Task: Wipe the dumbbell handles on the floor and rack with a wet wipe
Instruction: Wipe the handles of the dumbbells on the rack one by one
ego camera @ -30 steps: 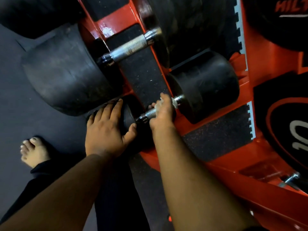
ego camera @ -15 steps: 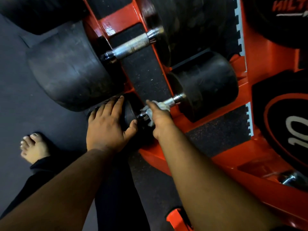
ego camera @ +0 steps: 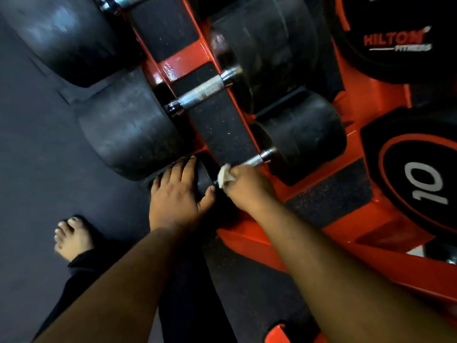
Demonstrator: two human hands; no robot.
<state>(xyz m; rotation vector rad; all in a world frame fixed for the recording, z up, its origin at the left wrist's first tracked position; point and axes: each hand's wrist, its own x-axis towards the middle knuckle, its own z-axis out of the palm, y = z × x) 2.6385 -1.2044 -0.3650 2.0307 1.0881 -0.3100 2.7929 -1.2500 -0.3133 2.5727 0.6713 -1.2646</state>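
Our right hand [ego camera: 247, 186] pinches the wet wipe [ego camera: 225, 176] at the near end of the small dumbbell's handle [ego camera: 257, 159], which runs up-right toward its far head on the orange rack [ego camera: 309, 233]. Our left hand [ego camera: 176, 194] rests open-fingered on the near head [ego camera: 204, 178].

dumbbells [ego camera: 299, 134] on red rack [ego camera: 351, 229]

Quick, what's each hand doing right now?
Left hand: open, resting on the dumbbell head.
Right hand: gripping the wipe on the handle.
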